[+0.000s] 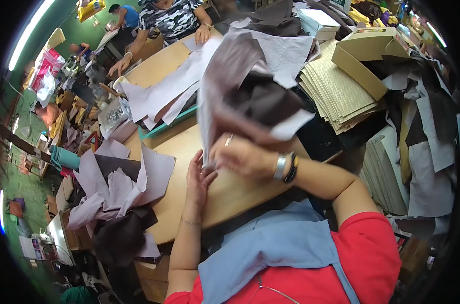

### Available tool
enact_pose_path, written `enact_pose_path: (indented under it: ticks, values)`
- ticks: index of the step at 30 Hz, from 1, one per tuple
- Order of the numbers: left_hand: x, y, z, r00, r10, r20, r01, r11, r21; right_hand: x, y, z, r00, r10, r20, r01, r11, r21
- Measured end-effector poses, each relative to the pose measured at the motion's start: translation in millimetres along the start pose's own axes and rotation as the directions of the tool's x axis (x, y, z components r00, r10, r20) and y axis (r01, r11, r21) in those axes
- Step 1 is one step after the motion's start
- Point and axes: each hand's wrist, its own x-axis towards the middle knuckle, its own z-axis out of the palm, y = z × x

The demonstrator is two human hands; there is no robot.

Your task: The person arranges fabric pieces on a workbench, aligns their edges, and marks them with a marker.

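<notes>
A large piece of mauve and dark brown cloth (pixel 240 99) is lifted over the table in front of me, blurred by motion. Its lower corner hangs between my two hands. My right hand (pixel 242 156), smeared by movement, is closed on the cloth near that corner; a silvery watch and a dark bracelet are on the wrist. Close beside the corner is my left hand (pixel 199 175), palm turned up and fingers apart. Whether it touches the cloth I cannot tell. Both hands are above the wooden table (pixel 230 195).
Crumpled mauve and brown cloth pieces (pixel 121 182) hang over the table's left edge. Farther back are a teal tray (pixel 169 126) under flat cloth and a person (pixel 171 23) in a patterned shirt. Textured tan sheets (pixel 336 88) and a cardboard box (pixel 361 58) stand on the right.
</notes>
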Motion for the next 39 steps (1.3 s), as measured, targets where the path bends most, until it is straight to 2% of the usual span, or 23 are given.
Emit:
enact_pose_path:
  ticks: [1, 2, 3, 4, 5, 6, 7, 8, 12, 17, 20, 21, 24, 25, 28, 29, 30, 31, 33, 34, 36, 37, 39]
  values:
    - [3, -4, 7, 0.998, 0.053, 0.015, -0.052, 0.994, -0.100, -9, 0, 18, 0.990, 0.030, 0.139, -0.027, 0.999, -0.024]
    - [5, -6, 6, 0.993, 0.115, 0.009, -0.111, 0.974, -0.197, -18, 0, 33, 0.989, 0.009, 0.149, 0.004, 0.996, -0.088]
    - [6, -14, -7, 0.973, 0.216, -0.080, -0.211, 0.975, 0.070, -25, -1, 38, 0.984, 0.097, 0.148, -0.095, 0.995, -0.021]
    - [5, -13, -21, 0.921, 0.367, -0.131, -0.251, 0.816, 0.520, -31, -1, 40, 0.969, 0.177, 0.169, -0.189, 0.981, 0.053]
    - [-2, 2, -19, 0.873, 0.482, -0.080, -0.311, 0.674, 0.670, -35, 0, 41, 0.967, 0.213, 0.141, -0.227, 0.969, 0.096]
    - [-11, 24, -16, 0.819, 0.574, -0.010, -0.338, 0.497, 0.799, -37, 2, 39, 0.962, 0.245, 0.122, -0.261, 0.956, 0.137]
    - [-18, 44, -29, 0.811, 0.584, 0.049, -0.175, 0.162, 0.971, -41, 6, 35, 0.959, 0.265, 0.104, -0.275, 0.956, 0.106]
    - [-27, 63, -42, 0.830, 0.549, 0.097, 0.015, -0.195, 0.981, -45, 8, 32, 0.955, 0.287, 0.078, -0.293, 0.954, 0.071]
    - [-54, 120, -82, 0.796, 0.573, -0.194, 0.435, -0.320, 0.842, -55, 3, 21, 0.944, 0.314, 0.104, -0.321, 0.945, 0.057]
    - [-57, 137, -145, 0.833, 0.318, -0.453, 0.552, -0.527, 0.646, -52, -2, 22, 0.926, 0.344, 0.155, -0.348, 0.937, -0.001]
    - [-52, 132, -173, 0.817, 0.483, -0.317, 0.513, -0.356, 0.781, -49, -7, 24, 0.930, 0.336, 0.151, -0.339, 0.941, -0.007]
    - [-52, 136, -172, 0.733, 0.651, -0.195, 0.474, -0.285, 0.833, -48, -7, 24, 0.929, 0.337, 0.153, -0.340, 0.941, -0.006]
    - [-53, 153, -163, 0.551, 0.828, -0.106, 0.555, -0.269, 0.787, -45, -8, 23, 0.898, 0.397, 0.188, -0.401, 0.916, -0.019]
    - [-55, 160, -164, 0.619, 0.771, -0.150, 0.588, -0.328, 0.739, -45, -9, 22, 0.881, 0.427, 0.205, -0.430, 0.902, -0.030]
    - [-43, 167, -159, 0.555, 0.789, -0.263, 0.289, 0.114, 0.951, -41, -15, 32, 0.990, 0.104, -0.091, -0.119, 0.976, -0.183]
    - [-36, 161, -142, 0.447, 0.887, -0.116, 0.075, 0.092, 0.993, -39, -17, 34, 0.993, 0.079, -0.083, -0.093, 0.980, -0.178]
    - [-37, 161, -105, 0.467, 0.866, -0.177, 0.051, 0.173, 0.984, -36, -21, 35, 0.996, 0.056, -0.072, -0.067, 0.983, -0.170]
    - [-38, 164, -76, 0.604, 0.788, -0.118, -0.100, 0.222, 0.970, -32, -23, 38, 0.998, 0.031, -0.057, -0.040, 0.986, -0.162]
    - [-34, 137, -24, 0.700, 0.712, 0.055, -0.370, 0.296, 0.881, -11, -33, 66, 0.942, 0.241, -0.235, -0.200, 0.962, 0.184]
    - [-33, 123, 2, 0.737, 0.662, 0.140, -0.476, 0.359, 0.803, -23, -9, 66, 0.955, 0.275, -0.114, -0.252, 0.950, 0.187]
    - [-36, 101, 42, 0.852, 0.306, 0.425, -0.524, 0.488, 0.698, -37, 25, 66, 0.931, 0.365, 0.005, -0.356, 0.905, 0.235]
    - [-44, 96, 51, 0.748, 0.310, 0.587, -0.664, 0.312, 0.680, -37, 26, 61, 0.902, 0.427, -0.060, -0.385, 0.861, 0.333]
    - [-45, 100, 48, 0.673, 0.365, 0.643, -0.737, 0.255, 0.626, -38, 25, 41, 0.813, 0.549, -0.193, -0.384, 0.755, 0.531]
